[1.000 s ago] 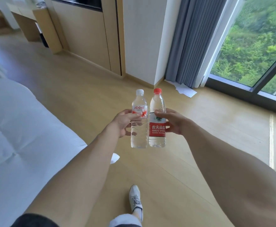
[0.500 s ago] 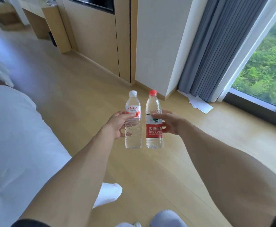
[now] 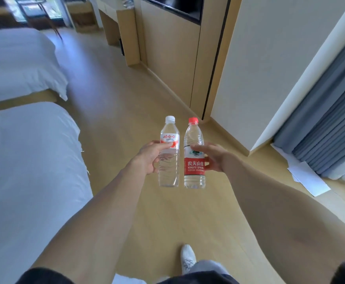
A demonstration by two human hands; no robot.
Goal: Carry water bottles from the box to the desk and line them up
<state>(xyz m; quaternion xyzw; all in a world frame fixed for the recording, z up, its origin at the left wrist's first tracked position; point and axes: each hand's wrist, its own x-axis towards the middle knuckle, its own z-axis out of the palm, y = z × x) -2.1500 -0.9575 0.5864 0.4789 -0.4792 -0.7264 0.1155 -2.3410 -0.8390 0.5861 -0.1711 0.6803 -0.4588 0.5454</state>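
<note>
The left hand (image 3: 149,158) has its grip curled round the white-capped bottle (image 3: 169,158), and the right hand (image 3: 210,158) has its grip curled round the red-capped bottle (image 3: 194,160). Both bottles stand upright in the air, side by side and just apart, above the wooden floor (image 3: 126,111). A white bed (image 3: 30,177) lies along the left, and a desk (image 3: 114,19) stands far ahead by the wall.

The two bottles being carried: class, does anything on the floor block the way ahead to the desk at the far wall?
Nothing visible does. The left hand grips the white-capped bottle, the right hand the red-capped bottle; bare floor runs to the desk, beds aside.
</note>
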